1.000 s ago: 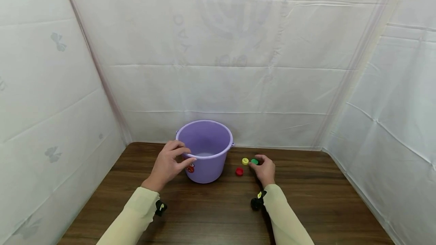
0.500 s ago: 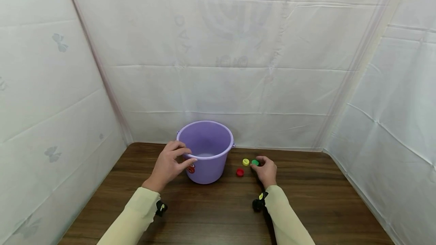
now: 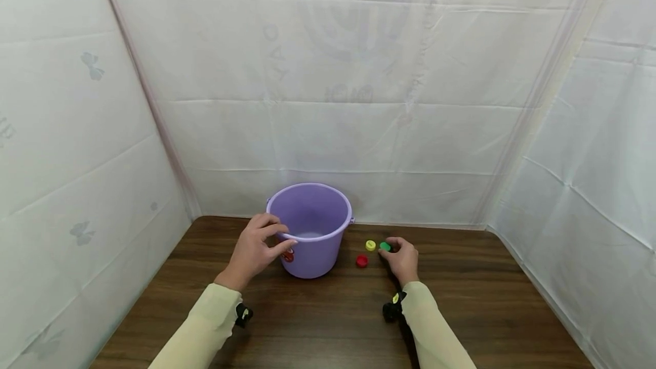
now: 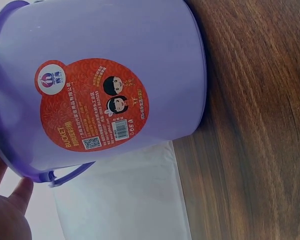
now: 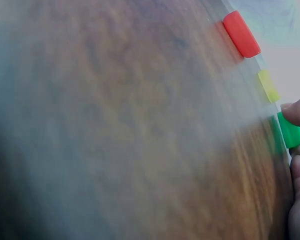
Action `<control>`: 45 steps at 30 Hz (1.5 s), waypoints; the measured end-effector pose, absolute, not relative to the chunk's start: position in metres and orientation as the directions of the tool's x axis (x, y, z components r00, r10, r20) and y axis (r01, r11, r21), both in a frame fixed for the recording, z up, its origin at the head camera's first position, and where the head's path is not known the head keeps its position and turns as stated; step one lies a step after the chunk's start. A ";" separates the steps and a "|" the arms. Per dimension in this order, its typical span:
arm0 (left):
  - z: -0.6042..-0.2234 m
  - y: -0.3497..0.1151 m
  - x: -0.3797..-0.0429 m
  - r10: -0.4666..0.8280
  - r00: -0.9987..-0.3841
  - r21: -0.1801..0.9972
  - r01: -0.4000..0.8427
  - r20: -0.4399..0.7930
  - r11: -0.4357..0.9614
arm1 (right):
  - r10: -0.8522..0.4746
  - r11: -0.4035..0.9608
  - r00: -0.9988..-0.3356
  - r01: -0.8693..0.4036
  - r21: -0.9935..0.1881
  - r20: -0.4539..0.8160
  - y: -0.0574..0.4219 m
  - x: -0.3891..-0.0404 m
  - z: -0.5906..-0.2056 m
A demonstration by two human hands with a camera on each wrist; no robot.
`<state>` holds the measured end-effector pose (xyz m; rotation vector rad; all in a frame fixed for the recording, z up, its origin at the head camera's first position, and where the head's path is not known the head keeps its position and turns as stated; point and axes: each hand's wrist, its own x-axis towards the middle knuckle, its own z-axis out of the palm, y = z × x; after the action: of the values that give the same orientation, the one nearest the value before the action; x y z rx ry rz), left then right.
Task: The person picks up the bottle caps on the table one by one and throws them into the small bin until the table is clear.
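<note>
Head view shows the right hand (image 3: 403, 259) with thumb and fingers pinching the green cap (image 3: 385, 246) at their tips. Just left of that hand lie the yellow cap (image 3: 370, 245) and the red cap (image 3: 361, 261) on the table (image 3: 318, 323). The left hand (image 3: 254, 246) holds the near rim of the bucket (image 3: 312, 258), thumb outside. The caps look like light, stiff plastic, perhaps slippery, hardly fragile; their side edges suit a fingertip pinch. The bucket seems light and slightly flexible, best held by its rim.
</note>
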<state>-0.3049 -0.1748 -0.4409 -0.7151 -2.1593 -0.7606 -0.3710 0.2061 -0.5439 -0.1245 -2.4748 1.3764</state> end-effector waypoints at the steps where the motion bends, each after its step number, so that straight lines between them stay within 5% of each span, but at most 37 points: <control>1: -0.441 -0.175 -0.305 0.250 -0.585 0.298 0.679 0.771 0.671 | 0.218 0.531 -0.950 -0.075 -0.844 0.222 0.206 -0.371 -0.544; 30: -0.444 -0.173 -0.302 0.250 -0.612 0.319 0.666 0.750 0.674 | 0.165 0.513 -0.966 -0.090 -0.854 0.201 0.217 -0.360 -0.525; 45: -0.442 -0.174 -0.303 0.246 -0.603 0.311 0.668 0.759 0.677 | 0.133 0.492 -0.947 -0.193 -0.849 0.293 0.215 -0.354 -0.510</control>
<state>-0.3033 -0.1743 -0.4424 -0.6997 -2.1825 -0.7689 -0.3544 0.2148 -0.5101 0.0509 -2.4214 1.4368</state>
